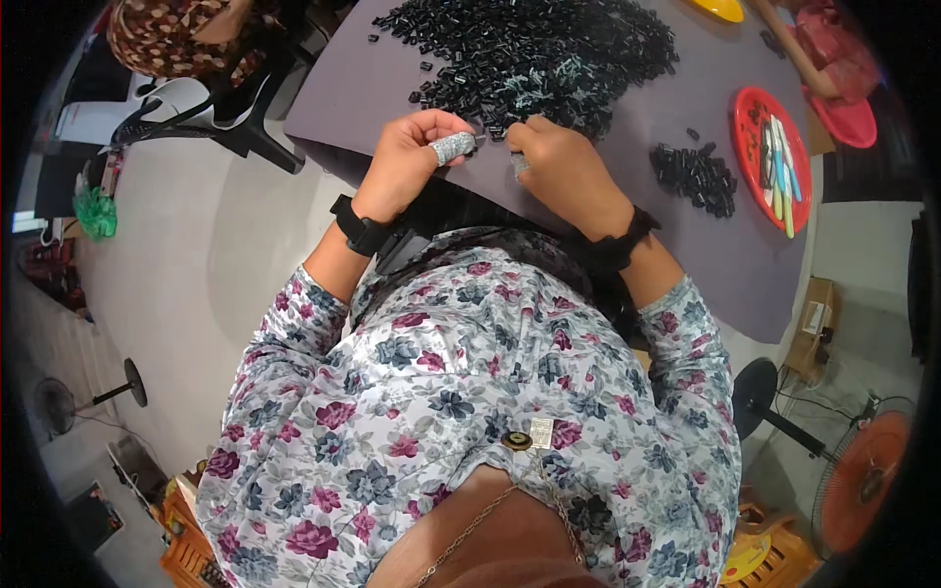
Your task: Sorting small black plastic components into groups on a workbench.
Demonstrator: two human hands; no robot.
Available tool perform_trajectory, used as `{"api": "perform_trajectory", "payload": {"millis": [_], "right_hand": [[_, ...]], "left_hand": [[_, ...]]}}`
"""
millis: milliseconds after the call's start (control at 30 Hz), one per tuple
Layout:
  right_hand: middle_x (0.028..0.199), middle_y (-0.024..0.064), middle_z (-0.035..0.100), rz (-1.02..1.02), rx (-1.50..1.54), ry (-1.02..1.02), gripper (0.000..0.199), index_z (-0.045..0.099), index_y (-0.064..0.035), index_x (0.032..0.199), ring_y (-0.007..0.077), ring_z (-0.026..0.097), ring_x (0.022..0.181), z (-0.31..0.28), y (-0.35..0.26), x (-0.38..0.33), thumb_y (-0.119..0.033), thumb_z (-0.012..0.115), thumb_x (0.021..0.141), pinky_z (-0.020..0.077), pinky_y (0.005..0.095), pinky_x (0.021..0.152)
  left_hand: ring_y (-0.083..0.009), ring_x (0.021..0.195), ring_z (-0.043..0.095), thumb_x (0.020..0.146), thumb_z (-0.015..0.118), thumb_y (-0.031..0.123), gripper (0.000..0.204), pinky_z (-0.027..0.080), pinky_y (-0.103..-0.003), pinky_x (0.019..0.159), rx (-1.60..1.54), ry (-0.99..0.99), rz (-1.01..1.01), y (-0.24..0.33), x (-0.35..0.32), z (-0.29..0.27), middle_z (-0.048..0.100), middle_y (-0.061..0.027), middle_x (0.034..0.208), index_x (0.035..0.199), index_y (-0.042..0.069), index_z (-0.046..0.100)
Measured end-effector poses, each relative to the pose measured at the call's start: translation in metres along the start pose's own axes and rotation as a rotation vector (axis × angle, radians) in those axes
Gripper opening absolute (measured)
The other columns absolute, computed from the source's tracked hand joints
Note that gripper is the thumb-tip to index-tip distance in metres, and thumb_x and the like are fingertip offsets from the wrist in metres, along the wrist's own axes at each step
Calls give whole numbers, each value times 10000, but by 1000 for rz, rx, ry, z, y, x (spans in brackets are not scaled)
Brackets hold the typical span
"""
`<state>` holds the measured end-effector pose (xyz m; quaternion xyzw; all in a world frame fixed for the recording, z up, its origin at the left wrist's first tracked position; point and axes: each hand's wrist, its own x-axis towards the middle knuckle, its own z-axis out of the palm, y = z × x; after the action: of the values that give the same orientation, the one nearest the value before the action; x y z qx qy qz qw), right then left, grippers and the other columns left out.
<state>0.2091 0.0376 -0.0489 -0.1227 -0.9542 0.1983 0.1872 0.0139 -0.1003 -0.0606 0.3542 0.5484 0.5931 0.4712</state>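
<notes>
Left hand pinching small dark piece at desk edge, right hand with fingers narrow, can't tell on what; small pile apparently done, big black heap remaining.

No words or numbers can be read. A small pale label on the flowered shirt, low in the middle of the frame, and a white label on the cardboard box at right are too small.
</notes>
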Motion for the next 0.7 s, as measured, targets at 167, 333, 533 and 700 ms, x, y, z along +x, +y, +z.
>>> {"api": "perform_trajectory", "payload": {"millis": [167,333,533,700], "right_hand": [[939,143,605,-75,31,55,250,624,-33,963,363,655,848,2,0,0,36,689,732,548,438,708],[913,78,629,153,410,42,194,670,-4,1040,217,658,766,-11,0,-5,-24,651,848,553,345,683],[907,9,683,482,1137,-28,177,702,-1,1102,74,619,721,-32,3,-25,-47,637,944,528,240,646],[912,24,701,457,1284,22,167,707,7,1113,78,642,725,-25,7,-35,-27,656,958,541,235,651]], "left_hand": [[-79,832,664,953,625,-35,157,535,-210,770,15,5,-22,1,3,3,725,-28,962,1088,-17,702],[-74,843,654,968,645,-6,139,525,-210,771,36,-48,17,2,0,7,720,-19,969,1095,-8,702],[-58,839,643,949,652,-18,150,509,-207,760,27,-130,55,21,-6,33,719,-3,951,1083,7,715],[-50,811,623,947,673,15,134,496,-204,742,107,-221,67,25,-2,45,708,5,920,1072,9,721]]}}
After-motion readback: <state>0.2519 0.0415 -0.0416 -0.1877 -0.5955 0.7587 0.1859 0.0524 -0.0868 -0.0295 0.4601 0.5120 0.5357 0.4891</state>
